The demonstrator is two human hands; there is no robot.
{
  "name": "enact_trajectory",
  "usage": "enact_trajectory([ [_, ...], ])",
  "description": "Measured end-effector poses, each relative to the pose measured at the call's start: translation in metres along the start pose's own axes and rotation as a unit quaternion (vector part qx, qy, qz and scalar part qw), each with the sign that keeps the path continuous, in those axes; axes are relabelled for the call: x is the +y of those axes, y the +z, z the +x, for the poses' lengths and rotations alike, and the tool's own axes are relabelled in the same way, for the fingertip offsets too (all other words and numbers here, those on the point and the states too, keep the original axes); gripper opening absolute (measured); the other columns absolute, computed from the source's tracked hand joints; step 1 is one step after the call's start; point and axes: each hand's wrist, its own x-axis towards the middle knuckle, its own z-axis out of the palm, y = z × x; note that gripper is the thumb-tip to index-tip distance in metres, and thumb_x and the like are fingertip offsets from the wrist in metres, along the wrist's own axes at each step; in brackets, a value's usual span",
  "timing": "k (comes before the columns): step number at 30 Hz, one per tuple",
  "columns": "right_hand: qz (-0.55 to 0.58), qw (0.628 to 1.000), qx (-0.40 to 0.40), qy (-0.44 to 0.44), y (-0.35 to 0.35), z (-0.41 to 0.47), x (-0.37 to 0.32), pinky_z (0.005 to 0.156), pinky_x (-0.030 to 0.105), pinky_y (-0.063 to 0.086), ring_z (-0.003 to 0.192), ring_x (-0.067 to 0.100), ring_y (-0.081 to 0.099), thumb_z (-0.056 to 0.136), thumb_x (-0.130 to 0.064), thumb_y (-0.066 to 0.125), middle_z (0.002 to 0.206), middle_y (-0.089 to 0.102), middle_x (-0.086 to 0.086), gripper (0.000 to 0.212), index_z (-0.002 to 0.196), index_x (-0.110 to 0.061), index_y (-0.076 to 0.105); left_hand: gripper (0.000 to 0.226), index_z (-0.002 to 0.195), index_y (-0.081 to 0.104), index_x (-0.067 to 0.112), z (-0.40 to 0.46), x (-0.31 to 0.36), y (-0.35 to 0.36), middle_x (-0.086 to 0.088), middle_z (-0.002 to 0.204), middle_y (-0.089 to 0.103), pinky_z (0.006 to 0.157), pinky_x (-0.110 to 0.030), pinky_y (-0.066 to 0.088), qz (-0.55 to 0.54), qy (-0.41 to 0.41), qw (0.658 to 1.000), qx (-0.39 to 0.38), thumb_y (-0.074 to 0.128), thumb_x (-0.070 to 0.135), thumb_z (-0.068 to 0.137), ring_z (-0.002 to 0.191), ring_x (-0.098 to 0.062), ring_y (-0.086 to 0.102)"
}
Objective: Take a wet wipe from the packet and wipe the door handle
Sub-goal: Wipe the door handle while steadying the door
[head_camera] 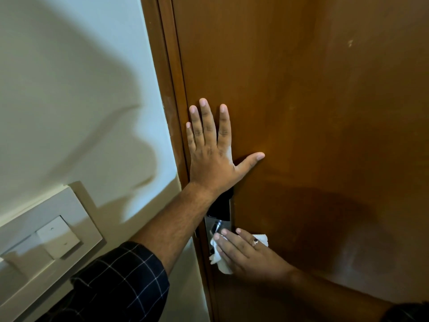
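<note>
My left hand (210, 149) lies flat against the brown wooden door (313, 101), fingers spread, just above the lock. Below it is the metal door handle plate (219, 225) with a black upper section; the handle itself is mostly hidden. My right hand (246, 251) wears a ring and presses a white wet wipe (220, 259) onto the handle, with the wipe sticking out to the left of and behind the fingers. The packet is not in view.
The door frame (167, 77) runs down the door's left edge. A pale wall (76, 89) is to the left, with a white switch panel (53, 240) at the lower left.
</note>
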Motion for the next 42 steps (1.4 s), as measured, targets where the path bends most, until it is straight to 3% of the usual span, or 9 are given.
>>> enact_trajectory([
  [6,-0.067,0.985,-0.134,0.080,-0.009,0.070,-0.034,0.116,0.055,0.011,0.147,0.042,0.000,0.103,-0.024,0.022,0.159,0.005,0.028,0.057,0.140,0.010,-0.002,0.112,0.155,0.012,0.009,-0.001,-0.001,-0.003,-0.028,0.162,0.011,0.123,-0.058,0.005,0.008,0.004,1.000,-0.013,0.036,0.087,0.078,0.152,-0.043,0.005],
  [8,-0.051,0.983,-0.144,0.104,-0.017,0.080,-0.033,0.117,0.054,0.015,0.146,0.045,0.001,0.104,-0.020,0.025,0.158,0.006,0.032,0.055,0.145,0.013,0.007,0.112,0.155,0.010,0.010,-0.001,-0.001,-0.004,-0.027,0.163,0.010,0.123,-0.058,0.006,0.007,0.004,1.000,-0.016,0.036,0.087,0.078,0.152,-0.042,0.004],
  [13,0.035,0.996,-0.055,0.057,-0.030,0.039,-0.010,0.102,0.044,0.048,0.130,0.036,0.049,0.095,-0.018,0.035,0.143,0.050,0.021,0.047,0.134,0.001,0.052,0.112,0.155,0.011,0.010,-0.001,-0.002,-0.003,-0.027,0.163,0.010,0.123,-0.058,0.006,0.006,0.003,1.000,-0.015,0.037,0.087,0.078,0.152,-0.043,0.004],
  [22,0.000,0.998,-0.055,0.016,-0.029,-0.067,0.051,0.112,0.047,0.020,0.135,0.032,0.044,0.101,-0.009,0.012,0.141,0.053,0.018,0.051,0.138,-0.001,0.045,0.113,0.155,0.009,0.010,0.000,-0.001,0.000,-0.029,0.162,0.010,0.123,-0.057,0.002,0.009,0.004,1.000,-0.007,0.035,0.088,0.078,0.151,-0.044,0.004],
  [25,0.074,0.986,0.013,0.151,-0.027,-0.049,0.020,0.104,0.045,0.040,0.130,0.032,0.049,0.085,-0.010,0.040,0.136,0.058,0.018,0.049,0.131,-0.001,0.056,0.114,0.156,0.006,0.010,0.000,-0.002,0.003,-0.028,0.163,0.008,0.123,-0.055,0.000,0.010,0.005,1.000,-0.002,0.036,0.088,0.078,0.152,-0.044,0.003],
  [29,0.217,0.898,0.060,0.379,-0.030,-0.003,-0.039,0.096,0.049,0.050,0.132,0.038,0.046,0.085,-0.035,0.051,0.139,0.056,0.015,0.054,0.129,-0.006,0.060,0.114,0.156,0.005,0.011,0.000,-0.003,0.004,-0.028,0.163,0.008,0.123,-0.055,0.002,0.012,0.002,1.000,0.004,0.037,0.088,0.078,0.152,-0.043,0.003],
  [32,0.182,0.921,0.048,0.341,-0.029,0.012,-0.033,0.096,0.050,0.051,0.105,0.032,0.065,0.091,-0.050,0.048,0.106,0.072,0.009,0.051,0.115,-0.011,0.069,0.114,0.156,0.005,0.012,-0.001,-0.002,0.005,-0.027,0.163,0.008,0.123,-0.055,0.002,0.011,0.001,1.000,0.003,0.037,0.088,0.078,0.152,-0.042,0.003],
  [36,0.077,0.964,0.076,0.242,-0.015,0.011,-0.007,0.052,0.028,0.049,0.051,0.022,0.058,0.097,-0.041,0.047,0.058,0.065,0.002,0.039,0.071,-0.018,0.066,0.113,0.156,0.005,0.011,-0.001,-0.003,0.004,-0.028,0.163,0.009,0.123,-0.054,0.001,0.008,0.001,1.000,0.005,0.038,0.087,0.078,0.152,-0.043,0.003],
  [42,0.092,0.956,-0.034,0.276,-0.026,0.034,-0.010,0.042,0.027,0.044,0.029,0.019,0.051,0.090,-0.049,0.054,0.038,0.056,0.000,0.042,0.060,-0.020,0.058,0.112,0.156,0.005,0.010,-0.001,0.001,0.004,-0.028,0.163,0.008,0.123,-0.056,0.003,0.012,-0.006,1.000,0.001,0.036,0.087,0.079,0.152,-0.043,0.003],
])
